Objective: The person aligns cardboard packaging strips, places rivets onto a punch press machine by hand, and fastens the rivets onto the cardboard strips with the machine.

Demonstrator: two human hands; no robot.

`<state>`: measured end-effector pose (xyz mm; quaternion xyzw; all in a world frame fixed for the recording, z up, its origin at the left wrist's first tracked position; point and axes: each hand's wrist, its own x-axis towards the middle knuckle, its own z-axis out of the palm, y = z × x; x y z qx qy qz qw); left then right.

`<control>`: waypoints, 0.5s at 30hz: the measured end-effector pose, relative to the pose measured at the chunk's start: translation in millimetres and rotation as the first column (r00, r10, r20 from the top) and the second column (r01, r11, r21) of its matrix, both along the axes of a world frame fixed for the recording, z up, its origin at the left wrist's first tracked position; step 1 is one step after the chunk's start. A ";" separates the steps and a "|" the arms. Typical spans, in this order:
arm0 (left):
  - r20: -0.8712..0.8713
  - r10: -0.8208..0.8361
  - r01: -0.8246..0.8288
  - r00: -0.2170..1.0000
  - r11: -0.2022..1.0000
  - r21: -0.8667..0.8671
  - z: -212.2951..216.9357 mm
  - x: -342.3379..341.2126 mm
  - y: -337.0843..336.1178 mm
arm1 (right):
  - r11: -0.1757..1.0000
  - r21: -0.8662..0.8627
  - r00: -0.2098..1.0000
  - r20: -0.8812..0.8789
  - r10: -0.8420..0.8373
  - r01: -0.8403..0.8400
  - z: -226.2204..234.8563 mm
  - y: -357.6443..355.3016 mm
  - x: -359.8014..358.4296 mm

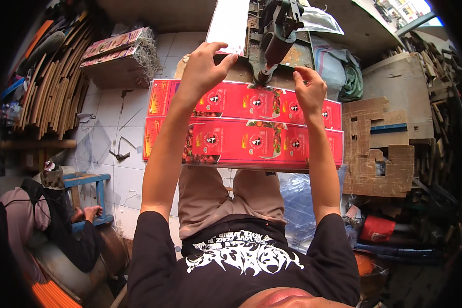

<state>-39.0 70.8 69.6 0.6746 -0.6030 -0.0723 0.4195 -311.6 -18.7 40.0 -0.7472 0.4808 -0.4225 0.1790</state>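
Two rows of glossy red printed sheets [231,138] lie across in front of me, above my knees. My left hand [206,66] is over the far row's left half, thumb and forefinger apart, beside the near edge of a white sheet [226,28]. No held thing shows in it. My right hand [310,91] is raised over the right part of the far row, fingers bent and slightly apart, with nothing visible between them. Between the hands stands a dark metal machine [280,46], its rounded arm end meeting the far edge of the red sheets.
Bundled printed boards [115,49] stand on the tiled floor at far left, near stacked brown strips [56,77]. Cut cardboard [380,149] lies to the right. Behind it are white and green sacks [333,66]. Another person's foot [91,213] rests by a blue frame [100,195] at lower left.
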 end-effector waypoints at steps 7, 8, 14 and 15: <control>-0.064 0.110 -0.126 0.992 0.931 -0.344 -66.9 10.5 -46.7 | 0.928 -0.127 0.936 0.054 -0.346 0.351 -48.9 -32.1 -11.8; -0.050 0.108 -0.119 0.993 0.935 -0.335 -68.6 11.5 -46.2 | 0.925 -0.122 0.933 0.044 -0.357 0.359 -48.0 -32.1 -13.2; -0.041 0.115 -0.122 0.993 0.929 -0.351 -70.8 9.0 -50.2 | 0.920 -0.219 0.931 -0.097 -0.352 0.325 -45.2 -29.8 -13.1; -0.048 0.115 -0.125 0.992 0.932 -0.341 -71.0 8.5 -50.3 | 0.924 -0.244 0.932 -0.140 -0.335 0.295 -46.4 -27.3 -13.0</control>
